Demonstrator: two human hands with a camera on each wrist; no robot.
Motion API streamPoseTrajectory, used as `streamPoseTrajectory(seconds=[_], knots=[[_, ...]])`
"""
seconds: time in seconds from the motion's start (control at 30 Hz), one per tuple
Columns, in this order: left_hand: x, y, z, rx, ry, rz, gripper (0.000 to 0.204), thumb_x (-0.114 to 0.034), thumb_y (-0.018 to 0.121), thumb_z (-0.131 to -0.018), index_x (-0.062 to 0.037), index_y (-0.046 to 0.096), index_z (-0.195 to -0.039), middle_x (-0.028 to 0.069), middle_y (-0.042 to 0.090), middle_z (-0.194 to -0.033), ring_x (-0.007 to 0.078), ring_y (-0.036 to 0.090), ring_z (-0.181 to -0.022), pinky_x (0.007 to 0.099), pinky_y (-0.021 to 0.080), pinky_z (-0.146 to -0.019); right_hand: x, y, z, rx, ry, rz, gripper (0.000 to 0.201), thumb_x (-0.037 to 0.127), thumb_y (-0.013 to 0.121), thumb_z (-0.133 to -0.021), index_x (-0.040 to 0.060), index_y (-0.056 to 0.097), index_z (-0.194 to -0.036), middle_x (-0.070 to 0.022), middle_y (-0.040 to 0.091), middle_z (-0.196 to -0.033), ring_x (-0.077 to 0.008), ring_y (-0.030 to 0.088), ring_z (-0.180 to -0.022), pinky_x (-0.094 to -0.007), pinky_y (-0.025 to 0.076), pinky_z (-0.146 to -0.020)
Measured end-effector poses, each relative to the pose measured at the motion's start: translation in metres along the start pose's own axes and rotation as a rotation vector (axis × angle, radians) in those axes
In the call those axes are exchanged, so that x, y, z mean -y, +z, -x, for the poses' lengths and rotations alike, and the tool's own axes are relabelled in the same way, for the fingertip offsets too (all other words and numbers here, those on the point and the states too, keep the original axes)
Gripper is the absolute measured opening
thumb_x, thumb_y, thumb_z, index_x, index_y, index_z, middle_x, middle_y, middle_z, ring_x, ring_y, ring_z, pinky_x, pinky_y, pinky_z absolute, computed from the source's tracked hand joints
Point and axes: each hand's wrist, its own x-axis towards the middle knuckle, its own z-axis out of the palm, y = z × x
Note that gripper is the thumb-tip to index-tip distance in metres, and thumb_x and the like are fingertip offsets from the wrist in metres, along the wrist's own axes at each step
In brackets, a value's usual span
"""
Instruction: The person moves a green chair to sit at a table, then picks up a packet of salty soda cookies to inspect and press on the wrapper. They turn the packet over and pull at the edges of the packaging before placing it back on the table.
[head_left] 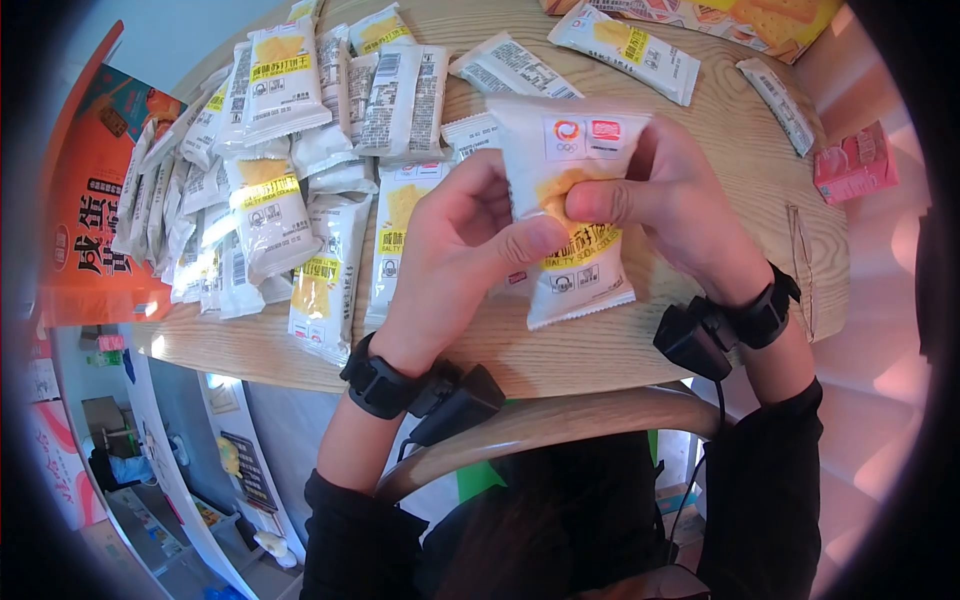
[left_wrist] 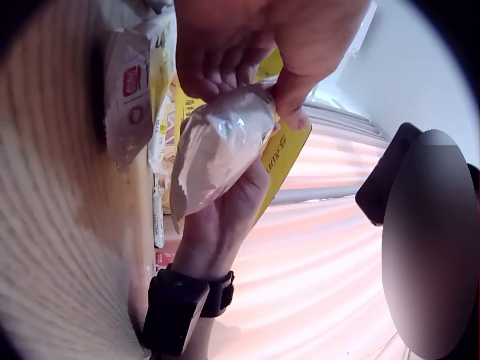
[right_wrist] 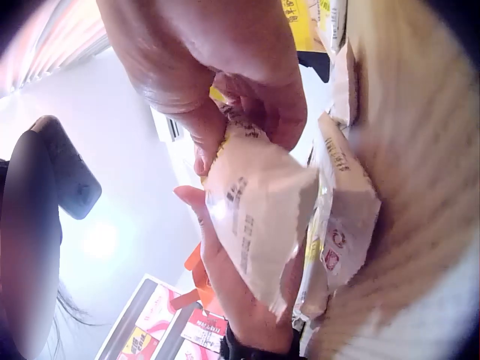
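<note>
Both hands hold one white and yellow packet of soda crackers (head_left: 580,265) above the table's near part. The left hand (head_left: 465,245) pinches its left side, thumb on the printed front and fingers behind. From the right, the right hand (head_left: 665,205) grips it with the thumb pressed into the middle of the front. Wrinkles show in the wrapper (left_wrist: 225,142) in the left wrist view. Its jagged end seal (right_wrist: 274,296) points down in the right wrist view. Just left of the left hand lies another cracker packet (head_left: 400,215) on the table.
A heap of similar packets (head_left: 275,200) covers the table's left side, beside an orange box (head_left: 85,240). Loose packets (head_left: 625,50) lie at the back, near a cookie box (head_left: 740,25). At right are a small pink box (head_left: 855,162) and glasses (head_left: 800,260). A curved chair rail (head_left: 540,440) borders the near edge.
</note>
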Motion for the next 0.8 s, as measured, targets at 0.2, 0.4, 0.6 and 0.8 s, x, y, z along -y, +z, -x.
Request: streamPoseTrajectory(seconds=[0.2,0.4,0.6,0.8], knots=[[-0.001,-0.001,-0.002,0.040,0.010,0.008,0.032,-0.006,0.056,-0.069,0.0009,0.041,-0.096,0.0070,0.049,-0.092,0.0120,0.047,-0.085,0.0242,0.037,-0.075,-0.006,-0.001,-0.003,-0.017,-0.080,0.047,0.041,0.011,0.065,-0.060,-0.0013,0.046,-0.095,-0.0079,0.053,-0.086,-0.0120,0.051,-0.078,-0.0229,0.041,-0.070],[0.004,-0.003,0.001,-0.094,0.106,-0.131,0.028,0.002,0.053,-0.068,0.0014,0.044,-0.093,0.0074,0.050,-0.091,0.0122,0.047,-0.085,0.0244,0.038,-0.074,-0.010,0.000,-0.003,0.123,-0.041,0.257,0.046,0.014,0.067,-0.058,-0.0012,0.046,-0.096,-0.0078,0.052,-0.088,-0.0116,0.050,-0.081,-0.0230,0.040,-0.071],[0.002,-0.003,0.000,-0.070,0.066,-0.086,0.024,0.001,0.056,-0.066,0.0010,0.046,-0.088,0.0066,0.052,-0.085,0.0101,0.049,-0.078,0.0215,0.040,-0.068,-0.005,0.007,0.000,-0.002,-0.010,0.172,0.036,0.004,0.066,-0.056,-0.0036,0.051,-0.088,-0.0078,0.056,-0.080,-0.0116,0.053,-0.073,-0.0228,0.042,-0.068],[0.002,0.001,-0.001,-0.038,0.138,-0.020,0.022,-0.005,0.055,-0.069,0.0005,0.045,-0.088,0.0054,0.052,-0.083,0.0089,0.048,-0.077,0.0210,0.040,-0.067,0.003,0.006,0.002,-0.011,-0.027,0.146,0.030,0.001,0.066,-0.054,-0.0026,0.055,-0.081,-0.0067,0.057,-0.074,-0.0107,0.053,-0.066,-0.0219,0.042,-0.063]])
